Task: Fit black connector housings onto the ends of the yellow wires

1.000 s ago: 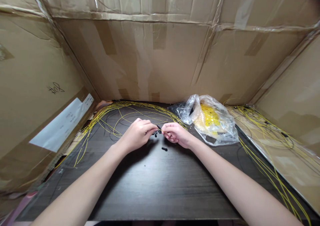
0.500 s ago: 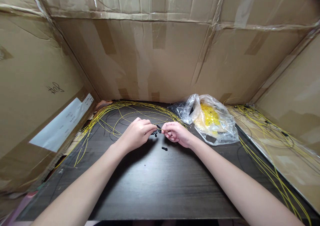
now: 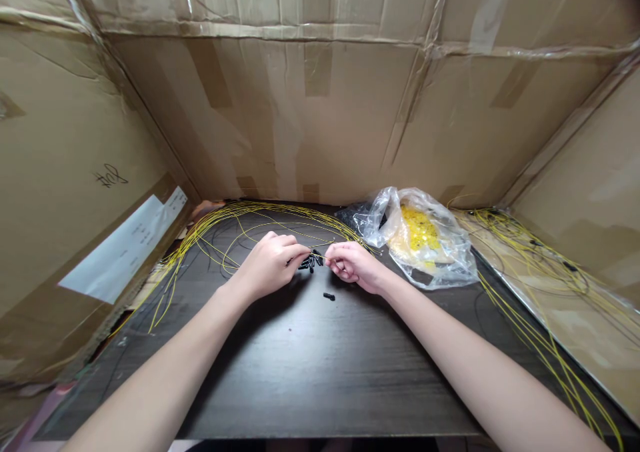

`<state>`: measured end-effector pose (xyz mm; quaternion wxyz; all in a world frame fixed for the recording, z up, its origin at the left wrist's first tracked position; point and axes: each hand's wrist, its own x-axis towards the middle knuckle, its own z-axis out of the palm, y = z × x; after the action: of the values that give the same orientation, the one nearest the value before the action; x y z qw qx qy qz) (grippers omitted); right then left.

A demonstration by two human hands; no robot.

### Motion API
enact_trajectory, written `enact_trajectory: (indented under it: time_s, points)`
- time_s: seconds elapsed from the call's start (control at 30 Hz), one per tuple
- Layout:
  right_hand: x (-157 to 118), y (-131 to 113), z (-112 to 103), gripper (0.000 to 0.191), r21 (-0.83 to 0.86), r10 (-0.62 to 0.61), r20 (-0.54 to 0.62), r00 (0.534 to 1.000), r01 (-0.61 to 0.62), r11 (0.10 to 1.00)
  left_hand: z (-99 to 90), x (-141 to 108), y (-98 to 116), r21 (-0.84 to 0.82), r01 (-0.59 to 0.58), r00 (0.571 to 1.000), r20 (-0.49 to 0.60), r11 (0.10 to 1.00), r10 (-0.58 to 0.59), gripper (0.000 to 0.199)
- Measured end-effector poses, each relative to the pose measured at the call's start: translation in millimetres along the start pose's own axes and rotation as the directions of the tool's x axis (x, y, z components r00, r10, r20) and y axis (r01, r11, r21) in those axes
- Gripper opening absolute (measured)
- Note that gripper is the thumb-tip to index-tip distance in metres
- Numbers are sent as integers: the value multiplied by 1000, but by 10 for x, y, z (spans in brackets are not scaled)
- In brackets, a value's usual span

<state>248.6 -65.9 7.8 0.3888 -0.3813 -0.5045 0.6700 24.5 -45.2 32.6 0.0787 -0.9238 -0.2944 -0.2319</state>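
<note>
Between my two hands runs a short stretch of thin yellow wire [image 3: 319, 256]. My left hand [image 3: 275, 262] is closed in a pinch on it from the left. My right hand [image 3: 353, 264] pinches the wire from the right, its other fingers curled in. Just below and behind the wire lies a small pile of black connector-like pieces [image 3: 311, 263], partly hidden by my left fingers. One more black piece [image 3: 329, 297] lies apart, nearer to me on the dark table [image 3: 310, 365]. Whether anything tiny sits at the wire's end is hidden in my fingertips.
A bundle of yellow wires [image 3: 255, 207] arcs along the table's back and left. A clear plastic bag [image 3: 450, 265] of small yellow pieces stands at the back right. More yellow wires [image 3: 560, 359] hang along the right side. Cardboard walls [image 3: 280, 119] enclose the table.
My left hand has shifted slightly left and my right hand slightly right, so the gap between them is wider and more wire shows.
</note>
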Motion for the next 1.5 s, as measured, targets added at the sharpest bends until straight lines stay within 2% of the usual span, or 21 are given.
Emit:
enact_trajectory:
  time_s: [0.47, 0.77, 1.0, 1.27, 1.5]
  points:
    - [-3, -5, 9, 17, -18, 13, 5, 1000, -13, 1000, -30, 10, -3, 27, 58, 998, 19, 998, -58, 24]
    - [-15, 18, 82, 21, -119, -27, 11, 1000, 28, 993, 20, 37, 227, -239, 117, 993, 27, 964, -114, 19]
    - [-24, -3, 96, 19, -176, -60, -5, 998, 58, 983, 30, 61, 253, -389, 186, 982, 42, 902, -184, 15]
    - [6, 26, 52, 16, -294, -186, 5, 983, 179, 939, 47, 44, 231, -328, 174, 985, 42, 929, -170, 15]
    - [21, 53, 39, 15, -350, -200, 2, 980, 188, 918, 49, 36, 238, -323, 182, 983, 62, 929, -172, 14]
